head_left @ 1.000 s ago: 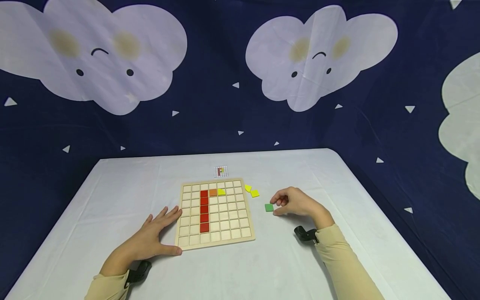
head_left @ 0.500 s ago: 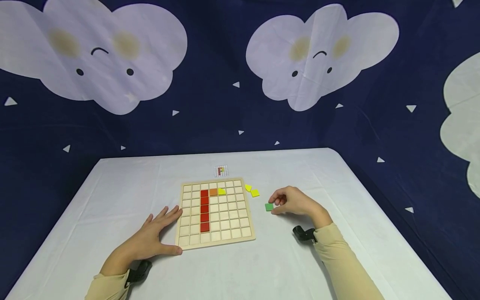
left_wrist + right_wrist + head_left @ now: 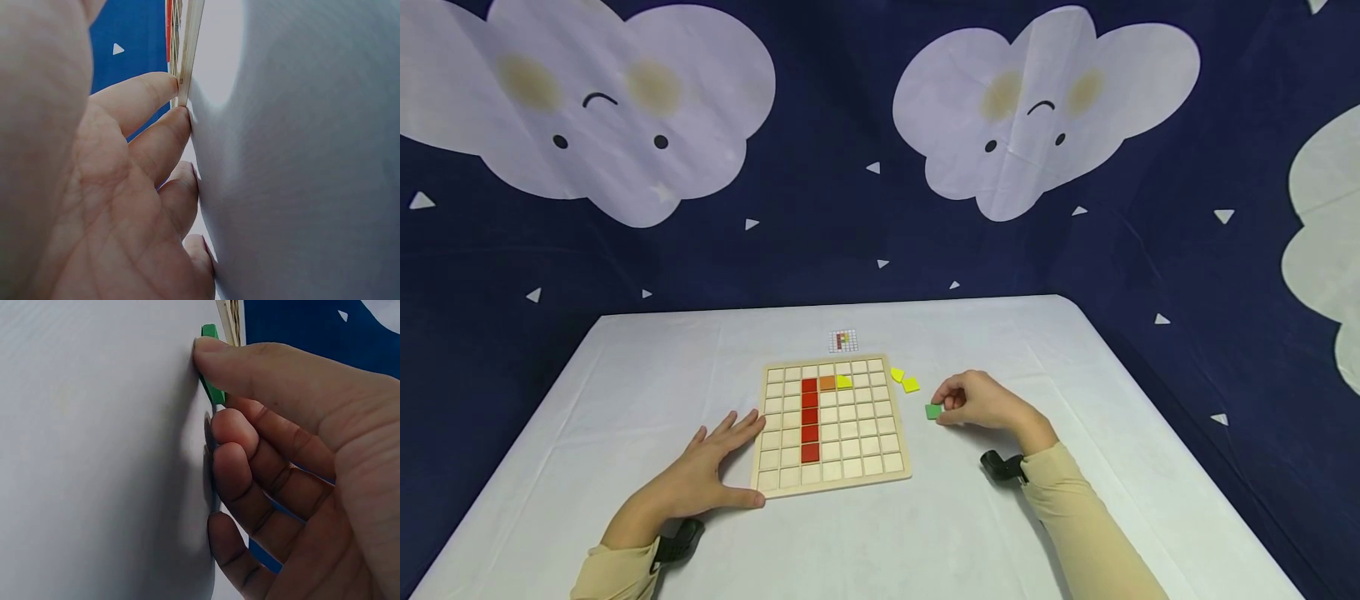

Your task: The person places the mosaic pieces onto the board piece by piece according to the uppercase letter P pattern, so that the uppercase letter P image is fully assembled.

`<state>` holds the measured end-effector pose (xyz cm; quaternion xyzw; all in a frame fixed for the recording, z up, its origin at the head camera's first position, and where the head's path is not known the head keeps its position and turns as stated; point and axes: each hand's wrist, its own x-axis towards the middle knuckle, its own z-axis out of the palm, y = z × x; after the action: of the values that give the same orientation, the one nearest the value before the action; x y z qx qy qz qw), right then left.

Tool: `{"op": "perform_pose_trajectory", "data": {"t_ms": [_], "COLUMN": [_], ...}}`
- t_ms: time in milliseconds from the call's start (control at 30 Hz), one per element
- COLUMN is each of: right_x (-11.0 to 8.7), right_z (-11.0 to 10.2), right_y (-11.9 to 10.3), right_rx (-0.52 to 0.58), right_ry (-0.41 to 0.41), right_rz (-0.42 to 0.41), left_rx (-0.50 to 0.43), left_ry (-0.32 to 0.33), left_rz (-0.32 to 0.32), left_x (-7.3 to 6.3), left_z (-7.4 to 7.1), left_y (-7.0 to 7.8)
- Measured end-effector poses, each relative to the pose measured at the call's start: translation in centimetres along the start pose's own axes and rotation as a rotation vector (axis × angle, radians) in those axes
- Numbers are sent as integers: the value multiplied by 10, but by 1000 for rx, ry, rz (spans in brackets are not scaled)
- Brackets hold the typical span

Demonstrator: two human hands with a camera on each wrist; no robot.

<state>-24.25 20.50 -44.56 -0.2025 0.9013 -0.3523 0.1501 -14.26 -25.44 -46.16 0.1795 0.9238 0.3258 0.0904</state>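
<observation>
A wooden grid board (image 3: 853, 425) lies on the table, with a column of red tiles (image 3: 809, 415), an orange tile (image 3: 827, 383) and a yellow rounded-corner tile (image 3: 844, 382) in its cells. Along the board's left edge, my left hand (image 3: 703, 471) is spread, its fingertips and thumb touching the side. The left wrist view shows those fingers (image 3: 159, 147) against the wooden rim. To the right of the board, my right hand (image 3: 988, 404) pinches a green square tile (image 3: 933, 412) between thumb and forefinger. In the right wrist view the green tile (image 3: 216, 390) is tilted close to the tabletop.
Two loose yellow tiles (image 3: 911, 385) lie by the board's upper right edge. Behind the board is a small printed pattern card (image 3: 843, 341). The white table (image 3: 1000, 342) ends at a dark blue cloth backdrop with clouds.
My right hand has shifted slightly left, and the green tile has moved left with it toward the board. My left hand stays against the board's edge.
</observation>
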Motion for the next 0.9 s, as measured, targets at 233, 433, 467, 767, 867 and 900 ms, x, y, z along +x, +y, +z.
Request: {"op": "perform_pose_trajectory", "data": {"t_ms": [233,433,467,767,867,900], "right_x": [7,19,21,43,49,51], "right_z": [2,9,10,26,32,34], "right_y": [-10,-23,-25,-52,-62,-65], "right_rx": [-1,-11,-14,-26,-39,-41], "right_ry": [15,5,4,-8,-22,-28], "right_rz": [-52,-91,-97,-168,-193,-196], "left_rx": [5,4,3,5,9,11], "left_ry": [8,11,10,18,19,19], "left_rz": [7,9,9,15,15,14], "left_x": [0,-1,-1,-1,-1,-1], "left_z": [0,-1,-1,0,0,0], "left_y": [1,2,2,1,1,1]}}
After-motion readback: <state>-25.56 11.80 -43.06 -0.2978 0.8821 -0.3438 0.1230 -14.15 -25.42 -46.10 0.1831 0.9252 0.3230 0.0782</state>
